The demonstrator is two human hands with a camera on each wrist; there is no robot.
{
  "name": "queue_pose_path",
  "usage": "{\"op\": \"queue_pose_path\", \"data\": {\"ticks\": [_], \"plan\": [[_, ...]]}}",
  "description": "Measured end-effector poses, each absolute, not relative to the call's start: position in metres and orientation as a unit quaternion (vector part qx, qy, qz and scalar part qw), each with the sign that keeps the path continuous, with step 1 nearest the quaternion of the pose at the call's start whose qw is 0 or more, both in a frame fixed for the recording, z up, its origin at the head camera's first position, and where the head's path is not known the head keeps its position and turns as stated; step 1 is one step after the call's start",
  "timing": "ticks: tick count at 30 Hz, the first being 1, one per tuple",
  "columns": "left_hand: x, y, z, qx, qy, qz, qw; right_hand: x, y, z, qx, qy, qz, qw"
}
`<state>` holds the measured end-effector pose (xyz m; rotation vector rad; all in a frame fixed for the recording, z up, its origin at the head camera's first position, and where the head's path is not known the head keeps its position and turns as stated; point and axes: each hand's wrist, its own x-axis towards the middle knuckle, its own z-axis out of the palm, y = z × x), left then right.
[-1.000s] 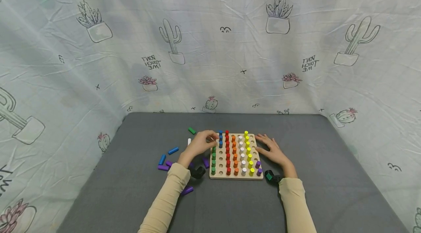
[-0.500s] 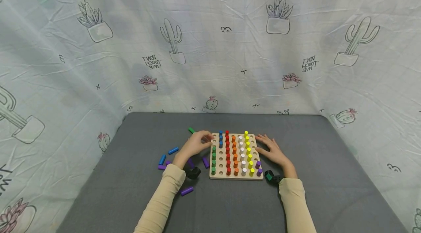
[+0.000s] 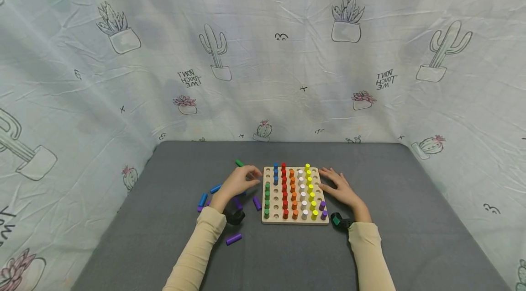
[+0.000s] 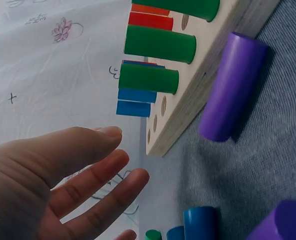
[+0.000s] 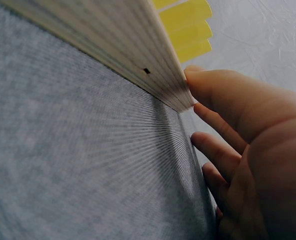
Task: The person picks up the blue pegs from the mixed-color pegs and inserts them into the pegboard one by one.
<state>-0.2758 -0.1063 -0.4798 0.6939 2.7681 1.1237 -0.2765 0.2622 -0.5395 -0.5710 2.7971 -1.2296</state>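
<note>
A wooden pegboard (image 3: 296, 222) with rows of coloured pegs lies in the middle of the grey table. My left hand (image 3: 240, 180) is just left of its far left corner, thumb and fingers apart and loosely bent, holding nothing. In the left wrist view, green pegs (image 4: 160, 42) stand along the near side of the board, and a purple peg (image 4: 234, 87) lies beside it. My right hand (image 3: 339, 188) rests at the right edge with fingers spread. From the right wrist, the thumb (image 5: 223, 95) touches the board's corner, near yellow pegs (image 5: 188, 22).
Loose pegs lie left of the board: a green peg (image 3: 239, 162) behind the left hand, a blue peg (image 3: 203, 199) farther left, and a purple peg (image 3: 234, 239) nearer the front. Others are partly hidden by the left hand. A patterned cloth (image 3: 304, 62) hangs behind the table.
My left hand has drawn back leftward from over the board's left edge, uncovering holes in its far left corner. The right hand has stayed in place.
</note>
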Motion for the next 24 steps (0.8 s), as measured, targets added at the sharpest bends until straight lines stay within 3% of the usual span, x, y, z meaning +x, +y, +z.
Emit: {"op": "queue_pose_path", "data": {"ticks": [24], "plan": [[-0.263,-0.128,-0.483,0.209,0.924,0.315,0.053,-0.278,0.264,-0.543,-0.188,0.898,-0.397,0.014]]}}
